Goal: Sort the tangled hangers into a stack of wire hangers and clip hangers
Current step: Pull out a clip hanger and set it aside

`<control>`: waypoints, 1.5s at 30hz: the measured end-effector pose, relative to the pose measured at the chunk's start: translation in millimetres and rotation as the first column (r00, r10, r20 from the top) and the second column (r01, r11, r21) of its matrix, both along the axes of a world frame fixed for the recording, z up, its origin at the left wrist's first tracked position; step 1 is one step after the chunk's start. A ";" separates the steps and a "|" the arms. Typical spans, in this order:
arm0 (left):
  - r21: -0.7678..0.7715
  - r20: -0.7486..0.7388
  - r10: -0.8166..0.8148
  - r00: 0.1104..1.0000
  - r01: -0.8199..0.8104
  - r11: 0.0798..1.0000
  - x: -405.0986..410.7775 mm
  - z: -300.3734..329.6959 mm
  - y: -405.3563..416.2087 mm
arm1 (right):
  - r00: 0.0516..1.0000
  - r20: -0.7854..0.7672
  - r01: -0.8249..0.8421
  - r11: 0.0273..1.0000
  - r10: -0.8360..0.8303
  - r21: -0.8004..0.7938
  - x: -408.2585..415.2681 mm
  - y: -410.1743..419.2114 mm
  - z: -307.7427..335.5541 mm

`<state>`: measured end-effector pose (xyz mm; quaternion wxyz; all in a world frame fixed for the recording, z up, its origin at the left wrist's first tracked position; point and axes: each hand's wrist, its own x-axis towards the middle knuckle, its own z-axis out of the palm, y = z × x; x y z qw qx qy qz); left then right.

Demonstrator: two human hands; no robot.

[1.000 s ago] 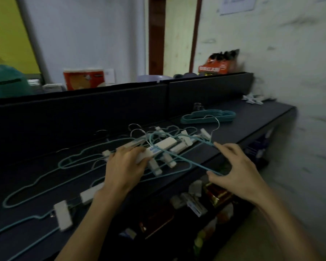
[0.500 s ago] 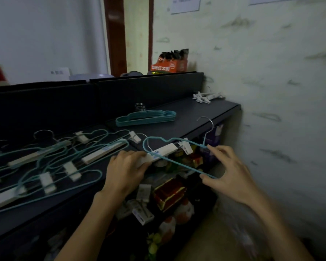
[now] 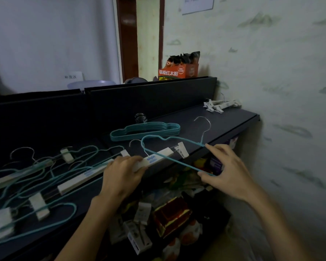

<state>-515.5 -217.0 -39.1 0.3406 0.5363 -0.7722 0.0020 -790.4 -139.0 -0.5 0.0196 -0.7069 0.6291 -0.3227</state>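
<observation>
My left hand (image 3: 123,175) grips the end of a white clip hanger (image 3: 159,157) with a blue label. A teal wire hanger (image 3: 174,138) lies looped over that clip hanger. My right hand (image 3: 225,171) pinches the wire hanger between thumb and fingers, near its metal hook (image 3: 203,125). Both hangers hang above the front edge of the dark shelf (image 3: 224,119). A neat stack of teal wire hangers (image 3: 145,130) lies behind them. A tangle of teal wire hangers and white clip hangers (image 3: 45,178) covers the shelf at the left.
White clip hangers (image 3: 219,106) lie at the shelf's far right corner by the wall. An orange box (image 3: 179,69) stands on the dark back panel (image 3: 149,98). Packaged goods (image 3: 169,213) fill the lower shelf below my hands.
Both hands have carried the clip hanger and the wire hanger out of the tangle and to the right, toward the stack. The view has swung right along the shelf.
</observation>
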 end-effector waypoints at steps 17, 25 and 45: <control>-0.074 -0.077 0.416 0.906 -0.421 0.904 55.7 21.4 -97.8 | 0.958 -0.074 -0.276 0.960 0.278 0.044 15.9 -187.4 8.5; -0.066 -0.099 0.600 0.794 -0.607 0.792 68.7 26.6 -107.7 | 0.893 -0.082 -0.427 0.890 0.443 0.159 28.5 -277.0 1.3; -0.213 -0.130 0.579 0.805 -0.593 0.776 51.4 31.2 -131.8 | 0.834 0.011 -0.541 0.814 0.552 0.210 32.9 -341.7 -26.7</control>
